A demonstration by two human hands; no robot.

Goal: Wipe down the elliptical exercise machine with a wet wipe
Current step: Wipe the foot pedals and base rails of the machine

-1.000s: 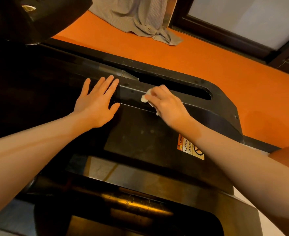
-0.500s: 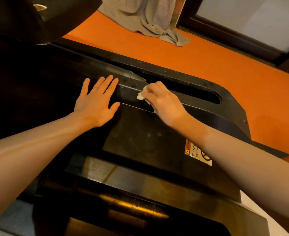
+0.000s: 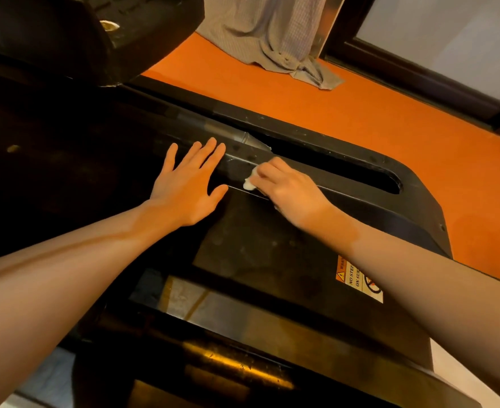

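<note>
Orange floor surrounds the black plastic elliptical machine housing under your arms.
Your left hand lies flat, fingers straight, on the housing; just beside it, your right hand curls around a small white crumpled wet wipe, pressing it against the housing's ridge.

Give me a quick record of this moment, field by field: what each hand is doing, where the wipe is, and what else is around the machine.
left hand: left hand flat, fingers spread, resting on the machine's black cover
right hand: right hand holds the wipe, pressing it on the cover's ridge
wipe: white wet wipe, bunched, mostly hidden under the fingers
label: warning sticker, partly covered by the right forearm
floor: orange floor
background: grey cloth
</note>
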